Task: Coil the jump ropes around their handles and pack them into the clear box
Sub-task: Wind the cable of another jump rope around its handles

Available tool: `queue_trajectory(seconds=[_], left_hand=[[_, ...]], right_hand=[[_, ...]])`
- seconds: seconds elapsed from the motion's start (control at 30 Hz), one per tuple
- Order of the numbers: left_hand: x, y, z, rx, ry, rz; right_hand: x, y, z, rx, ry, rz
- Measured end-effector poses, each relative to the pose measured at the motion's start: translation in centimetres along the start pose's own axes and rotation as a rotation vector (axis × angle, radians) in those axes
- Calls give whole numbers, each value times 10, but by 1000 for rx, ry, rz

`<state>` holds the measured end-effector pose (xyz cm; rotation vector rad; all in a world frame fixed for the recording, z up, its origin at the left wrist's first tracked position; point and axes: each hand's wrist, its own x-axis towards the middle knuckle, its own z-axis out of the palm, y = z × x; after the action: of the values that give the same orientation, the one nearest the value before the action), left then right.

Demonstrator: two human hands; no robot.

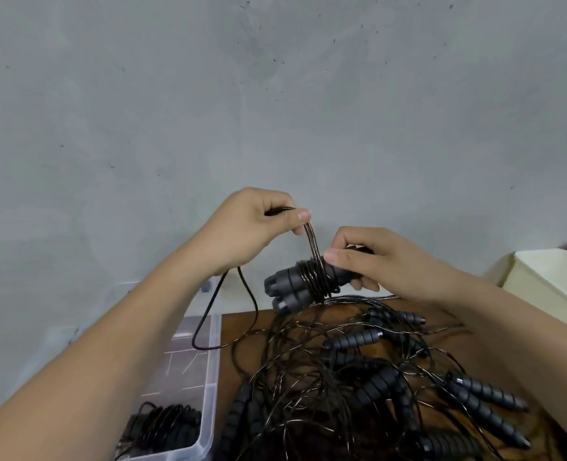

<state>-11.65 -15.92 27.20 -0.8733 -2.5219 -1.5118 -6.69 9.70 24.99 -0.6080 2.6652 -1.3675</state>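
Two handles [297,285] gripped in right hand [380,264], long axis leftward; left hand [259,224] pinches cord [310,239] above them; clear box [189,377] lower left.

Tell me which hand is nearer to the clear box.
Left. The left hand, pinching the rope, is above and slightly right of the clear box. The right hand, gripping the paired handles, is farther right, over the table.
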Motion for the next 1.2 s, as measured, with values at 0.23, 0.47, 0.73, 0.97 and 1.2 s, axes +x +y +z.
queue_trajectory(seconds=[0.23,0.47,0.73,0.97,1.2], left_hand=[[16,-5,35,-49,-52,-54],[15,-5,85,-199,10,-289],[-14,-20,154,-95,21,-304],[-69,-11,194,256,69,-167],[-127,10,217,397,98,-87]], right_hand=[[-9,23,-16,352,-86,-58],[-19,47,-40,606,-39,-152],[-21,74,-28,763,180,-239],[-51,96,4,519,385,-304],[-89,119,33,95,544,-303]])
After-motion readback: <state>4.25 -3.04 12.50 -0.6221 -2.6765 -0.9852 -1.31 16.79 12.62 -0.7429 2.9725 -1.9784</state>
